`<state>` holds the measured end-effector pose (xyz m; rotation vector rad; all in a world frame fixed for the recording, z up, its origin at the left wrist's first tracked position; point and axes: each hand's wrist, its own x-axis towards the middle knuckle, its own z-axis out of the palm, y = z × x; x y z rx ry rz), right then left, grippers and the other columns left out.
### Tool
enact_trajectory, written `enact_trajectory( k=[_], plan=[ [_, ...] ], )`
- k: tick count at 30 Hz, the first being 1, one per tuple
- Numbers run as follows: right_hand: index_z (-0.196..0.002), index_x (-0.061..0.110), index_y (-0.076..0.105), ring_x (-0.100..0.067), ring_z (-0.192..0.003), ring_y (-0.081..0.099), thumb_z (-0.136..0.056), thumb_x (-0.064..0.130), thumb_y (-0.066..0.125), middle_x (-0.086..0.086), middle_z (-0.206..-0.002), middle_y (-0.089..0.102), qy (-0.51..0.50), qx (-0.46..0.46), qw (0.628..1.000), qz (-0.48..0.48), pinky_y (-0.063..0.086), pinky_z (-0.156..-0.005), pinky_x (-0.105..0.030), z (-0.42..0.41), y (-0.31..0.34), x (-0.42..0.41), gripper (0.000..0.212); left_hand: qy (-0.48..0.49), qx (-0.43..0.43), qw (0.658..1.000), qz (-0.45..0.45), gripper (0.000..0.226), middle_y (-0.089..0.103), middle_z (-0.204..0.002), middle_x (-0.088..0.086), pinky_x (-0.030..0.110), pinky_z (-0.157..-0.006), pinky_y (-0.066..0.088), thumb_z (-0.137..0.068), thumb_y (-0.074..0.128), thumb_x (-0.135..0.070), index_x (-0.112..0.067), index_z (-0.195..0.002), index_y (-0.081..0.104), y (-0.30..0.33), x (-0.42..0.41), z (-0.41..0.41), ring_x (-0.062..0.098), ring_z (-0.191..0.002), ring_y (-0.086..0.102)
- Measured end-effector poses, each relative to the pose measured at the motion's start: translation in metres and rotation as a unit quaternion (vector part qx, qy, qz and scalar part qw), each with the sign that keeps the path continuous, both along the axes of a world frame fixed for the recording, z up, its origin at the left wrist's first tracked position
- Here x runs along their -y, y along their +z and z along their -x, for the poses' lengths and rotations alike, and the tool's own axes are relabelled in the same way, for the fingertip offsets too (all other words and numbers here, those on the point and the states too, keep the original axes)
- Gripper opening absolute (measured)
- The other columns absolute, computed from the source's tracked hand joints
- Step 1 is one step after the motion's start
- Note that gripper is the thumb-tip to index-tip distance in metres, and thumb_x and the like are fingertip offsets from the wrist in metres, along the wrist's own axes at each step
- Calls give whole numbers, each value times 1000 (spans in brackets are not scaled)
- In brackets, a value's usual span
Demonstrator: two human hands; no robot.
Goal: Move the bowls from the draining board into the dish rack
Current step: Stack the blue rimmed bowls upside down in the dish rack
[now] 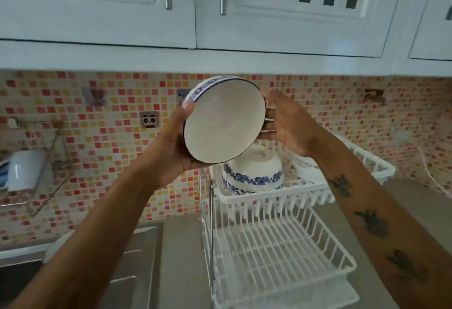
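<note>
I hold a white bowl (223,119) with a blue patterned rim up in the air, tilted so its inside faces me. My left hand (175,142) grips its lower left edge, thumb on the rim. My right hand (285,123) touches its right side with fingers spread behind it. Just below, an upside-down white bowl with blue flowers (253,174) sits in the upper tier of the white dish rack (276,196). Another white dish (305,165) lies behind my right wrist in that tier. The lower tier (274,247) holds nothing.
White wall cupboards (220,15) hang low overhead. A steel sink and draining board (137,255) lie at the lower left, with a white rounded object (55,245) partly hidden by my left arm. A wire wall shelf with a white item (24,172) is at far left.
</note>
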<state>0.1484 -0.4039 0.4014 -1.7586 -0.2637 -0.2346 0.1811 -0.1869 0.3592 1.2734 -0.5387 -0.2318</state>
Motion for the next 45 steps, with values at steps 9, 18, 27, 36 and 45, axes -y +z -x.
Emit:
enact_trajectory(
  k=[9,18,27,36,45],
  plan=[
    [-119,21,58,-25,-112,64,-60,83,44,-7,-121,67,-32,-27,996,77,47,-103,-46,-22,-16,51,86,209,256,920,-212,92,56,-113,-14,14,-74,58,-55,89,-49,-35,-125,31,-15,72,1,1,-94,65],
    [-96,19,49,-28,-110,61,-78,63,60,-13,-123,60,-20,-65,994,83,50,-97,-53,-52,-53,74,49,300,328,813,-376,101,35,-124,0,24,-78,48,-50,91,-49,-24,-128,31,-34,109,-11,17,-101,50],
    [-107,20,48,-28,-114,56,-80,60,58,-5,-122,58,-2,-124,984,126,45,-100,-55,-62,-68,87,49,282,312,800,-428,104,31,-129,3,13,-71,42,-47,94,-44,-18,-127,31,-44,115,-12,15,-102,42],
    [-122,16,54,-16,-97,62,-87,52,55,-2,-115,64,-1,-135,979,155,51,-81,-36,-63,-73,84,50,265,276,787,-484,110,33,-129,6,26,-79,45,-48,94,-43,-15,-131,28,-47,122,-18,20,-98,46],
    [-124,11,55,-20,-96,62,-88,47,56,-8,-117,66,10,-170,974,152,48,-84,-34,-68,-77,84,50,256,293,764,-515,108,32,-133,11,34,-84,55,-53,92,-40,-13,-134,25,-51,122,-21,31,-107,57]
  ],
)
